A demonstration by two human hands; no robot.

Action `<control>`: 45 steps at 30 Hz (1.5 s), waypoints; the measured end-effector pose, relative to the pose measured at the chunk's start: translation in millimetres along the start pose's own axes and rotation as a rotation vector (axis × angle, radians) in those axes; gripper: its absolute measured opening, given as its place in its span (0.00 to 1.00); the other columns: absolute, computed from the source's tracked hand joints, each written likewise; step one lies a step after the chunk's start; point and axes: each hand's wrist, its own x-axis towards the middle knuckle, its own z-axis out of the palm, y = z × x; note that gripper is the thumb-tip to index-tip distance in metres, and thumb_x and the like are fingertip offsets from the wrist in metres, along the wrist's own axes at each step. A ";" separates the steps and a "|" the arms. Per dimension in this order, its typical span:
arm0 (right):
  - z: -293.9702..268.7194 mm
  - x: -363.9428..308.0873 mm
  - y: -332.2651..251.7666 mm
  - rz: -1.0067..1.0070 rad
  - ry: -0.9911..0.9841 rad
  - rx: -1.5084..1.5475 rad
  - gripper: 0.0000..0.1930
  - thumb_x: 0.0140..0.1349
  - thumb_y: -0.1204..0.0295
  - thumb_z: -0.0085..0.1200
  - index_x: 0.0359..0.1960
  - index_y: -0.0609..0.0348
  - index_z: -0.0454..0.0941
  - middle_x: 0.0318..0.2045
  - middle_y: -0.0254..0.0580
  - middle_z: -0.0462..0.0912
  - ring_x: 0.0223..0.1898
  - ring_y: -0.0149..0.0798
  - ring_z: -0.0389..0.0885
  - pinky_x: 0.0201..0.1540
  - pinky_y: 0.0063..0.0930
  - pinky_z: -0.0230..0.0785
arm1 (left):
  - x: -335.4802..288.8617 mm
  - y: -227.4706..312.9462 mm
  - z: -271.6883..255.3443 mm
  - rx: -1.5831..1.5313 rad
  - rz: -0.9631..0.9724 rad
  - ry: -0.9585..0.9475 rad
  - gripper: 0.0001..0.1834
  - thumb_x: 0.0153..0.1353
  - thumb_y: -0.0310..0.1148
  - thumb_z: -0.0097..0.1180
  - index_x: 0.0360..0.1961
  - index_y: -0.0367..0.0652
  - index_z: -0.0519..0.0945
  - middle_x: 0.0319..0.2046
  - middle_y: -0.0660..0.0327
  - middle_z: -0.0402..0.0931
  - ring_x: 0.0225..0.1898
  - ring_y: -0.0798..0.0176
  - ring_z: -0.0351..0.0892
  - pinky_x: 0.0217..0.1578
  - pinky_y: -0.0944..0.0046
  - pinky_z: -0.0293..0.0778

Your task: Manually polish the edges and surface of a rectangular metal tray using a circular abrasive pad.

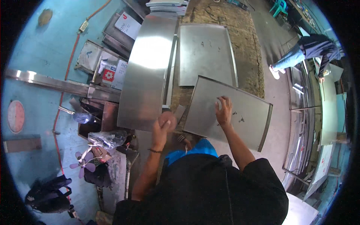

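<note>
Currently, the left hand (160,135) pinches a round reddish-brown disc (168,117), thumb laid across its face, just beside the lower end of a long shiny metal sheet (144,82). The right hand (224,112), fingers loosely curled and apart from the thumb, is over a slanted metal panel (200,108) bearing dark handwritten marks; whether its fingertips touch the surface, I cannot tell. Beyond that panel, a shallow metal tray (208,69) with raised edges lies on the worn wooden bench (245,41), a few dark marks on its floor. At the left, a dark open box (85,129) stands with its inside too shadowy to read. Near it, a clear plastic bag (108,139) sits crumpled, its contents unclear, above a purple-bladed fan (82,164). Lower down, a black bag (48,197) hides whatever it carries. Well apart at the right, another person (315,48) bends forward.
</note>
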 end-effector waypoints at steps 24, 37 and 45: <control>4.6 16.9 24.7 -0.037 -0.204 -0.058 0.26 0.72 0.56 0.56 0.67 0.53 0.71 0.70 0.48 0.65 0.75 0.52 0.57 0.78 0.58 0.45 | 210.0 0.5 156.1 0.386 0.200 -0.221 0.16 0.72 0.31 0.55 0.54 0.30 0.81 0.41 0.54 0.85 0.40 0.63 0.82 0.46 0.59 0.77; 5.5 17.6 23.4 -0.054 -0.282 -0.177 0.32 0.74 0.49 0.51 0.73 0.52 0.66 0.75 0.44 0.61 0.77 0.47 0.54 0.81 0.57 0.38 | 190.8 20.2 154.7 0.544 0.248 0.001 0.17 0.69 0.33 0.57 0.53 0.31 0.82 0.44 0.40 0.85 0.46 0.42 0.86 0.47 0.49 0.77; 9.3 18.3 20.9 -0.050 -0.285 -0.238 0.33 0.71 0.46 0.53 0.72 0.49 0.67 0.73 0.42 0.63 0.77 0.46 0.55 0.81 0.58 0.38 | 219.5 -17.5 152.2 0.550 0.221 -0.257 0.15 0.72 0.31 0.56 0.52 0.29 0.80 0.34 0.59 0.82 0.36 0.66 0.77 0.39 0.60 0.74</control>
